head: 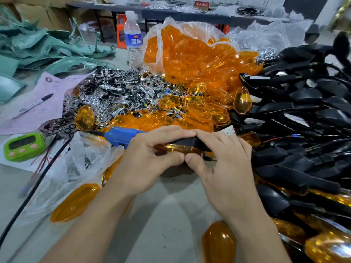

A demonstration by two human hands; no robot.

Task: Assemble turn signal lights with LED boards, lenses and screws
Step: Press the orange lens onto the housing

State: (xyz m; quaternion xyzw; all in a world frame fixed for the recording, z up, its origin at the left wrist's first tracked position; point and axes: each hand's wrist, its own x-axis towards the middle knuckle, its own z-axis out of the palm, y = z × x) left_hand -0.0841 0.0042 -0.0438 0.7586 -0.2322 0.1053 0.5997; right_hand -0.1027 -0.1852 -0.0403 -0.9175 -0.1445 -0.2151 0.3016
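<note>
The left hand's fingers (167,132) curl over the top of a light (187,142) and its thumb (171,158) presses up from below. The right hand's fingers (214,137) wrap the same light from the other side, with the thumb (195,162) underneath; the two thumb tips touch. Both the left hand (150,162) and the right hand (226,168) thus grip the light, which sits just below the middle of the frame, above the table (161,215). Its black housing faces up and its amber lens (176,149) shows along the lower edge, between the thumbs and fingers.

Just behind the left hand lies a blue screwdriver (121,136), its black cable (38,183) running to the lower left. Beside it is a clear bag (83,162) holding small dark parts; I cannot tell what they are. A loose lens (76,202) lies at the bag's lower edge and another (218,242) at the bottom of the frame.

At the left are a green timer (23,147), pink paper (47,103) and a pen (33,105). Above the hands lie chrome reflectors (117,92) and an open bag of lenses (190,54), with a bottle (133,38) behind. Black housings (303,111) fill the right side, and green panels (38,46) the upper left.
</note>
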